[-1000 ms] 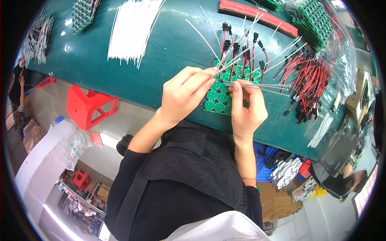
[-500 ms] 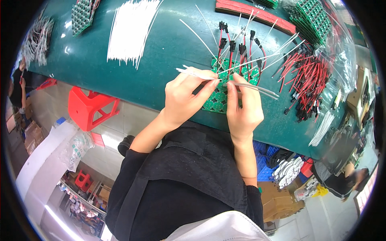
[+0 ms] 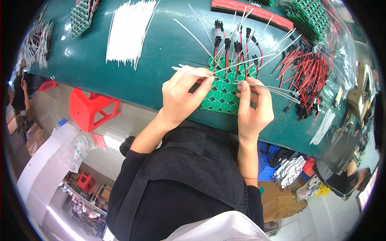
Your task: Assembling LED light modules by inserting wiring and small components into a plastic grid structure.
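A green panel of small round circuit boards (image 3: 220, 105) lies on the bench in front of me. Red-and-black leads with black plugs (image 3: 238, 47) and several thin white wires rise from its far part. Over the panel's left side, my left hand (image 3: 181, 96) pinches a few white wires (image 3: 181, 70) between thumb and forefinger. My right hand (image 3: 256, 106) grips a small bunch of pale wires (image 3: 281, 93) that reaches out to the right; its thumb and forefinger are pressed together at the panel's right side. The fingers partly cover the boards.
A thick bundle of white wires (image 3: 129, 34) lies at the back left. To the right is a heap of red-and-black leads (image 3: 303, 78), near stacked green panels (image 3: 309, 18). A red foam-like strip (image 3: 253, 14) lies behind. A red stool (image 3: 90, 108) stands left of the bench.
My right hand has moved to the right with its wires, away from my left hand, and the gap between them has widened. My left hand has barely shifted.
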{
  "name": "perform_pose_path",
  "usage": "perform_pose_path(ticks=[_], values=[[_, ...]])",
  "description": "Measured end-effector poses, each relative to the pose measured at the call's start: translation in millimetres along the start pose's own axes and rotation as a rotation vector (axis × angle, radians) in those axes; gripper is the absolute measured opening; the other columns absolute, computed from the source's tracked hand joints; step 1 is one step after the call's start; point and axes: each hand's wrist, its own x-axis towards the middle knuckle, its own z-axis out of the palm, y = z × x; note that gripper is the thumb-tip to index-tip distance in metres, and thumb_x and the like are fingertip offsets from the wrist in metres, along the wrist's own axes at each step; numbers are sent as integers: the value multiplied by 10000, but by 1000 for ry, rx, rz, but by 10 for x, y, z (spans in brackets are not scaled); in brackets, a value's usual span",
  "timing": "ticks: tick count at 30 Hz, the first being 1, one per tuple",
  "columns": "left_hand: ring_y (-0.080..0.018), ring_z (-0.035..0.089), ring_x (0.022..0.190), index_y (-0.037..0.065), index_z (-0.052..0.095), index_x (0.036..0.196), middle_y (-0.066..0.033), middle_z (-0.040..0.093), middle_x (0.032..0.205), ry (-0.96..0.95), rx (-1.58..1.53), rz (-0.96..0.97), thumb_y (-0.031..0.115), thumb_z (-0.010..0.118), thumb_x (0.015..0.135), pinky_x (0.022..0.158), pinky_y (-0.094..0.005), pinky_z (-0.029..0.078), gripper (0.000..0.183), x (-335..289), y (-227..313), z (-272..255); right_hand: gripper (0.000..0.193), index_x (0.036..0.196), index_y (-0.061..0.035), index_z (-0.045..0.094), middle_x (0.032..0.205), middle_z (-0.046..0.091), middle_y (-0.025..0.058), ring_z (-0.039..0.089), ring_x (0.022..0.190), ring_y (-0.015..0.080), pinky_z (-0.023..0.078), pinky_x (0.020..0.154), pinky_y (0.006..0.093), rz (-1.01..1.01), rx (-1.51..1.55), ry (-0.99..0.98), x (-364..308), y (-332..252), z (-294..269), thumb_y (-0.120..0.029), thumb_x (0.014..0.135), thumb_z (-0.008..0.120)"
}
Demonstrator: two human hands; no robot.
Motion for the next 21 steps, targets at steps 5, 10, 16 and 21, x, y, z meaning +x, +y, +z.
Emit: perform_pose_path(ticks=[5,10,16,21], values=[[-191,655,656,43,687,925,-67,679,827,-20,88,130,18,754,774,555,-279,519,168,31,6,11,127,935,33,655,893,687,123,655,647,175,534,533,270,-46,9,-7,10,-3,10,8,831,723],[-201,686,722,10,692,928,-97,722,908,-120,235,148,-29,770,739,630,-271,541,208,44,110,14,120,923,25,652,864,683,109,643,610,161,523,519,266,-77,4,-19,31,-18,30,15,825,721],[-209,690,734,14,683,960,-101,723,920,-88,250,125,-25,769,742,641,-279,546,238,47,127,18,128,930,20,651,856,681,109,643,616,172,524,526,276,-84,-23,-34,45,-32,29,16,822,720],[-187,667,686,42,683,992,-64,696,860,-13,107,190,1,745,775,556,-274,531,230,86,100,57,152,958,17,660,884,690,118,667,702,222,548,613,309,-139,-84,-80,63,-34,30,1,820,721]])
